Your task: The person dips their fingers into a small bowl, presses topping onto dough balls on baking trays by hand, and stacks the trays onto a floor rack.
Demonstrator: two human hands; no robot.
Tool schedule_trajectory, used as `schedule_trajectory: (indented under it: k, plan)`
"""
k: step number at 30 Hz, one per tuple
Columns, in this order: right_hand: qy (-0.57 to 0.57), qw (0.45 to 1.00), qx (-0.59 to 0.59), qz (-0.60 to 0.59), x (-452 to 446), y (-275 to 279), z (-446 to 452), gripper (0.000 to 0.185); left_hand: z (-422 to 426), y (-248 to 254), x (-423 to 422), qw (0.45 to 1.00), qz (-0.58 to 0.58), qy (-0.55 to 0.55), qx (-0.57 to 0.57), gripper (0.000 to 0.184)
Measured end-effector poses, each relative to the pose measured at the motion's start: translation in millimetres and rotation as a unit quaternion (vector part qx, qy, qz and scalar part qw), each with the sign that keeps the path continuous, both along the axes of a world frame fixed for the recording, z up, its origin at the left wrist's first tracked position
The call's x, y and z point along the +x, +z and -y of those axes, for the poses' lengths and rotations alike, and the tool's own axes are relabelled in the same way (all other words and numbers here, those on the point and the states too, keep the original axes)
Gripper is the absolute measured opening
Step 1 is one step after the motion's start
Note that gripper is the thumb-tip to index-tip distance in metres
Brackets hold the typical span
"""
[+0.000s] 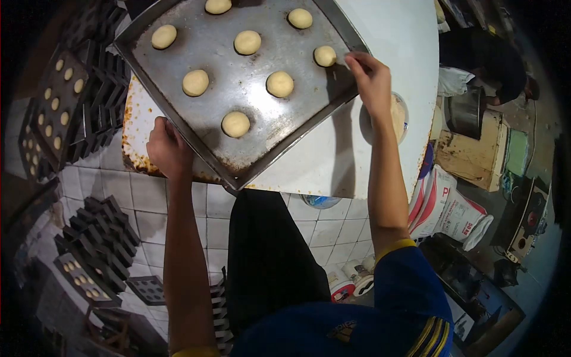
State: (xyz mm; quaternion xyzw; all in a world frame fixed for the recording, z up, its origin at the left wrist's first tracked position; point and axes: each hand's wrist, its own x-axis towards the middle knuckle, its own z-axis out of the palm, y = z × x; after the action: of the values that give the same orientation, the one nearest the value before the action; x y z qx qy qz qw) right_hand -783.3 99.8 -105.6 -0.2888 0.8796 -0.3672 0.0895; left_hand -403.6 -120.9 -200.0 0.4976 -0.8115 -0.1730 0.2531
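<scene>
A metal baking tray [223,101] is tilted over the white table, with several pale dough balls [247,43] spaced across it. My left hand [169,147] is closed on the tray's left rim, its fingers partly hidden beneath. Above the right side of the tray, my right hand [372,83] is closed in a pinch close to a dough ball [325,56]. A thin greyish thing seems to stick out from those fingertips toward the ball, too blurred to name. Partly behind my right forearm, a round bowl [399,119] with pale contents sits on the table.
The white table [321,160] has rusty edges. At left, racks hold trays of dough balls [59,107]; another tray [86,276] is lower down. A printed sack [443,205] and a metal pot [465,113] stand at right, near a person in dark clothes [488,59].
</scene>
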Motion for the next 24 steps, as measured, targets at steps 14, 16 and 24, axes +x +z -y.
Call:
schedule_trajectory:
  k: [14,16,24]
  plan:
    - [0.119,0.936,0.227,-0.241,57.5,-15.8,18.9,0.052,-0.2,8.1,-2.1,1.000,-0.015,-0.002,0.015,0.024]
    - [0.121,0.942,0.250,-0.188,58.2,-5.2,18.9,0.063,-0.8,11.2,-2.9,1.000,-0.001,-0.002,0.014,0.023]
    - [0.152,0.933,0.246,-0.214,47.4,-19.2,25.6,0.074,0.3,9.4,-2.8,0.999,0.012,0.003,0.040,0.016]
